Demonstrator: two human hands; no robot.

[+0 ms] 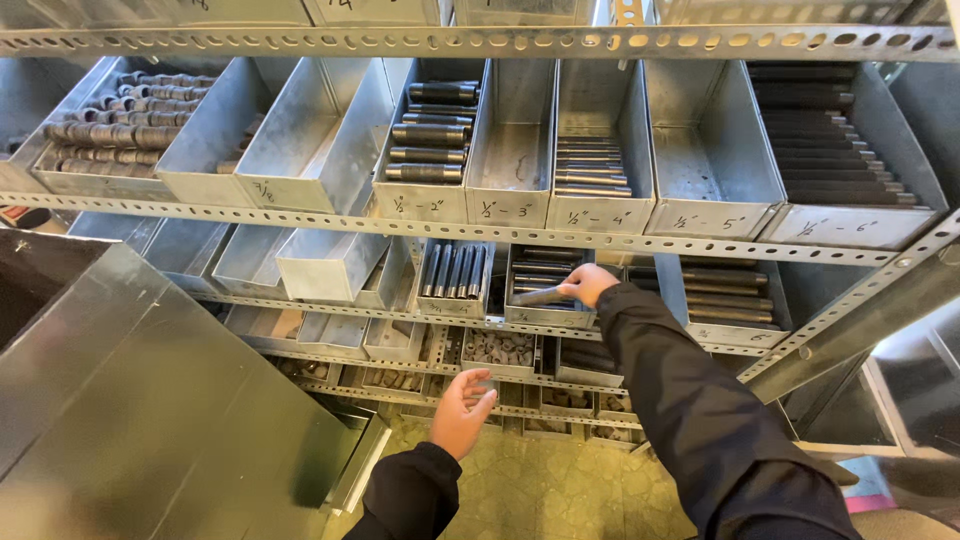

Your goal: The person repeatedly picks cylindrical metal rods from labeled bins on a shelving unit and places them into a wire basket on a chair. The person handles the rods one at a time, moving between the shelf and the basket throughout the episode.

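Dark threaded steel pipe nipple [545, 296] — being gripped by the right hand [588, 283].
Left hand [462, 410] is hovering open, holding nothing, below the galvanised metal bin [540, 315].

Hardware stockroom, slotted steel shelving [480, 42], rows of galvanized bins [510, 190] holding threaded pipe pieces [428, 135]

1. Labels: handwritten dark marks straight on the grey metal front faces of the top-row bins, no stickers. One each on the third bin [268, 190], the short-pipe bin [420, 206], the empty bin [507, 210], the bin right of it [595, 216], the next one [703, 222] and the far-right bin [845, 228].
2. Lower-row bin fronts: marks not legible.
3. No packages, signs or screens.
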